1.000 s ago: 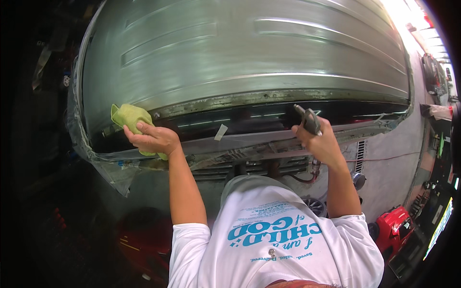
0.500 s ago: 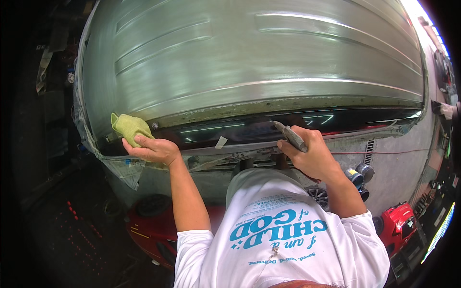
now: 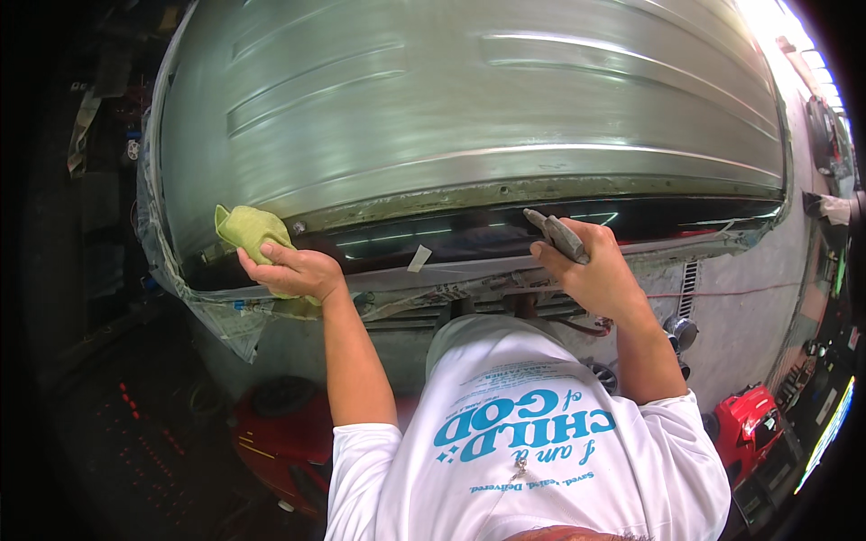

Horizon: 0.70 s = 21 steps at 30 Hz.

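Observation:
My left hand [image 3: 302, 272] is closed around a yellow-green cloth [image 3: 253, 227], at the left end of a vehicle's bare metal roof [image 3: 433, 108]. Part of the cloth shows below the palm. My right hand [image 3: 600, 275] grips a grey air blow gun [image 3: 564, 240], with its tip pointing up and left over the glossy black strip [image 3: 487, 227] along the roof's near edge. A gap parts the tip from the surface, as far as I can tell. A small pale piece of tape [image 3: 419, 259] sticks to the strip between my hands.
Masking film [image 3: 242, 329] hangs off the near left corner. A thin red hose [image 3: 722, 292] runs off to the right. Cans [image 3: 684, 332] stand on the concrete floor. Red car parts [image 3: 747, 422] lie at lower right, and a red car [image 3: 280, 446] at lower left.
My right hand and the blow gun have shifted a little to the right, the tip slightly farther up the strip. My left hand has turned slightly, and more cloth shows beneath it.

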### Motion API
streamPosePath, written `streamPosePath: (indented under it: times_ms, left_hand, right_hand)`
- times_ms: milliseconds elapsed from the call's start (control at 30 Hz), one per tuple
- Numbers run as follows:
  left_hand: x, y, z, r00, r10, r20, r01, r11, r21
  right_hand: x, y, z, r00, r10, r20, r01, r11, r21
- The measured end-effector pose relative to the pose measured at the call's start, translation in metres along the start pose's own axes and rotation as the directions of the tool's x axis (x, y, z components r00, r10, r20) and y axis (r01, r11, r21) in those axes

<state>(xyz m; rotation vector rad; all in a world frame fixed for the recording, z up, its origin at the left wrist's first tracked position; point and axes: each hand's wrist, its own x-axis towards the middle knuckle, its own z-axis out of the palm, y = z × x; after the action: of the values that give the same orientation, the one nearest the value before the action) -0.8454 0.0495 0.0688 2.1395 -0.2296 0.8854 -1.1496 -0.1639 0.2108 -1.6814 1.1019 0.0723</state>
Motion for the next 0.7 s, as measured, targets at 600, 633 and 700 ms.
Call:
streamPosePath:
  times_ms: [600, 633, 700]
  left_hand:
    - [-0.006, -0.002, -0.002, 0.996, -0.083, -0.008, 0.084, 0.992, 0.093]
    - [-0.006, -0.001, -0.003, 0.996, -0.088, -0.004, 0.088, 0.992, 0.094]
    - [-0.005, 0.001, -0.004, 0.995, -0.098, 0.004, 0.097, 0.991, 0.097]
  right_hand:
    - [-0.030, -0.012, 0.003, 0.984, -0.112, -0.140, 0.092, 0.985, -0.147]
    - [-0.031, -0.013, 0.006, 0.984, -0.111, -0.141, 0.089, 0.985, -0.149]
    - [-0.033, -0.013, 0.011, 0.984, -0.107, -0.143, 0.085, 0.985, -0.153]
